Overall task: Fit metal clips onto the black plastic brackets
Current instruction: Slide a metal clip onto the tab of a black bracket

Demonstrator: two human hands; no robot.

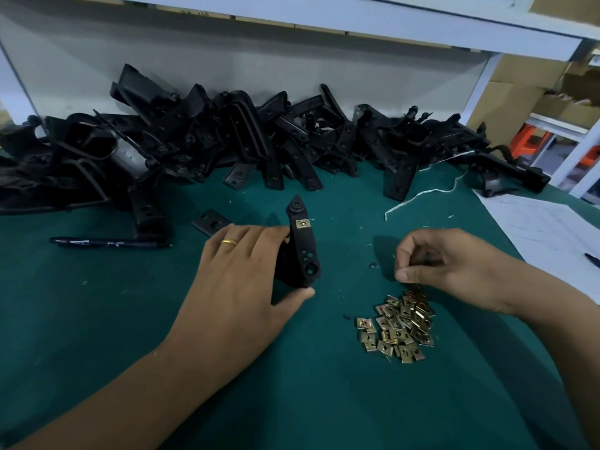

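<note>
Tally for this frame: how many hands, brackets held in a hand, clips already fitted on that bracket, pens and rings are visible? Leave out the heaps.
Hands: 2, left hand and right hand
Held bracket: 1, gripped by the left hand
Fitted clip: 1
Pens: 2, black pen and a pen tip at the right edge
Ring: 1
Total: 7

Two hands work at the table: the left hand (242,274) and the right hand (454,267). One bracket (303,245) carries one fitted clip (302,223). One pen (110,243), one heap of brackets (227,141), one pile of loose clips (399,326) (too jumbled to count).
</note>
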